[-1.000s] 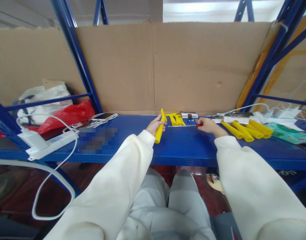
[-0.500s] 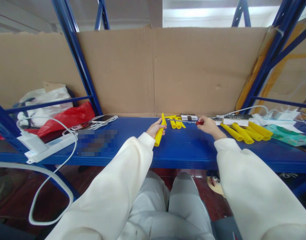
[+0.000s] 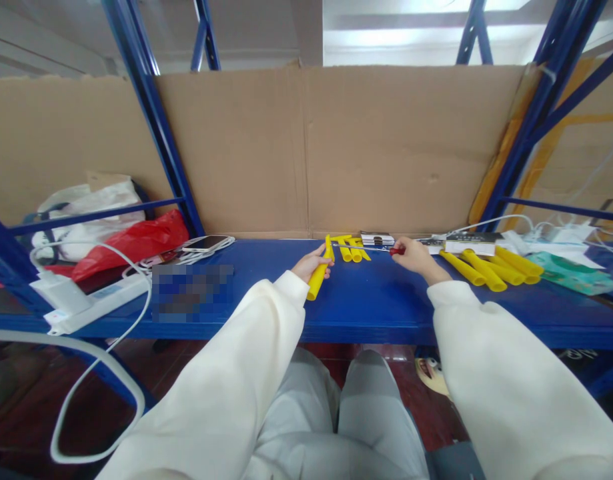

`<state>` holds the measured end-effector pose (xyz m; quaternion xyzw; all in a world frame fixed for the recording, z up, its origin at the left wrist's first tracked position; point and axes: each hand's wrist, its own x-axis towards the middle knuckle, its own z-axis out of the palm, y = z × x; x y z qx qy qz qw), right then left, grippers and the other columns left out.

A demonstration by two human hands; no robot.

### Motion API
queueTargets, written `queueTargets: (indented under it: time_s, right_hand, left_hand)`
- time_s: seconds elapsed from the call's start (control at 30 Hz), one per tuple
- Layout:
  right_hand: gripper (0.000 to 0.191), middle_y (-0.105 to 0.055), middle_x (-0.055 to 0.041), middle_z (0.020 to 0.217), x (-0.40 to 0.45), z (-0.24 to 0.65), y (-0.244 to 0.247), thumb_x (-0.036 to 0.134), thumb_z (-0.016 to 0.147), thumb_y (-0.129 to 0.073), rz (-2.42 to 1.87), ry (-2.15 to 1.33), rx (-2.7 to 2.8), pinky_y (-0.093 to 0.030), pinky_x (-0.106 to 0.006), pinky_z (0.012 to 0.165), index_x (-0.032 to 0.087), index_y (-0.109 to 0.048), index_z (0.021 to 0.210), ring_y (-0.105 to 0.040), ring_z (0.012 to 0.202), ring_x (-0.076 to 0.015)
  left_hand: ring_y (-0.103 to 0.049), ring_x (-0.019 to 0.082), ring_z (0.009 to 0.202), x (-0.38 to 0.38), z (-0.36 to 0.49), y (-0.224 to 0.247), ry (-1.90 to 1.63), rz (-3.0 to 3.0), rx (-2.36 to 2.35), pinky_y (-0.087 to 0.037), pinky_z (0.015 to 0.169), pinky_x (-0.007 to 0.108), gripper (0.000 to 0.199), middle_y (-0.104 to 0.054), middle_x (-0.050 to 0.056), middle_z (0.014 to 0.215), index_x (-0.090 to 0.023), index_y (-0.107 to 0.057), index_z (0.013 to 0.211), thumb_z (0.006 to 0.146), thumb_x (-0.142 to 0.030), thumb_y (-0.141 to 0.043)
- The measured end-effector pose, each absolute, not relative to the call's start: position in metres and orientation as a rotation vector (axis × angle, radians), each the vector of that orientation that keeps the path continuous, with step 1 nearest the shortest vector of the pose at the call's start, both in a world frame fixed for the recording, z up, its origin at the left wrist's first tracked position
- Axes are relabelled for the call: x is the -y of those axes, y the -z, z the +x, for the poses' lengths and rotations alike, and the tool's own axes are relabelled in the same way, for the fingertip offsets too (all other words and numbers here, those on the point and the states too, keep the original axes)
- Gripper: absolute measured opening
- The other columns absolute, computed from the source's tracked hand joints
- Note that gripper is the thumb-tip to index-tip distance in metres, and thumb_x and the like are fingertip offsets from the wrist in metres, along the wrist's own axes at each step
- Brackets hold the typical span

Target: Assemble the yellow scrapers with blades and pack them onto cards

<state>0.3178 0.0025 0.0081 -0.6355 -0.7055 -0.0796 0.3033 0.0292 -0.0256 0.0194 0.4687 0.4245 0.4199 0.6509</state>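
My left hand point(image 3: 312, 263) is closed round a yellow tapered tube point(image 3: 317, 283), its wide round end toward me and its narrow end pointing up and away. My right hand point(image 3: 412, 259) grips the red handle of a screwdriver point(image 3: 397, 251). The long metal shaft runs leftward to the upper part of the held tube; whether the tip touches or enters it is too small to tell. Behind the shaft, several yellow pieces point(image 3: 355, 254) lie on the blue shelf top point(image 3: 371, 300), between my two hands.
Several yellow tubes point(image 3: 486, 270) lie right of my right hand, beside a green packet point(image 3: 571, 272). A small box point(image 3: 471, 243) sits behind them. To the left are a phone point(image 3: 206, 243), a white power strip point(image 3: 103, 303) and a red bag point(image 3: 131, 245). Cardboard point(image 3: 306, 153) stands behind.
The whole view has shifted slightly, so things sit a little lower. Both hands keep their grips, and the screwdriver shaft stays at the yellow tube.
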Motion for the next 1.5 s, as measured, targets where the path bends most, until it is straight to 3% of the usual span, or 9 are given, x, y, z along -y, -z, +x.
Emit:
queueTargets:
  time_s: [1.17,1.5]
  right_hand:
    - [0.017,-0.073,-0.0046,0.082,-0.002,0.317,-0.009,0.021,0.067,-0.059,-1.715,0.188,1.878,-0.045,-0.03,0.068,0.023,-0.065,0.083,-0.065,0.077,-0.0228]
    - [0.011,-0.072,-0.0037,0.078,-0.007,0.319,-0.003,0.019,0.067,-0.063,-1.632,0.134,1.963,-0.047,-0.029,0.068,0.023,-0.057,0.075,-0.065,0.073,-0.0204]
  left_hand:
    - [-0.046,0.007,0.044,0.022,0.027,-0.016,-0.891,1.049,-0.867,-0.035,0.043,0.016,0.08,-0.055,-0.002,0.07,-0.031,-0.024,0.158,0.088,0.002,-0.044]
    - [-0.047,0.008,0.041,0.023,0.027,-0.016,-0.947,1.096,-0.995,-0.038,0.042,0.017,0.083,-0.056,-0.003,0.066,-0.03,-0.022,0.16,0.087,0.001,-0.048]
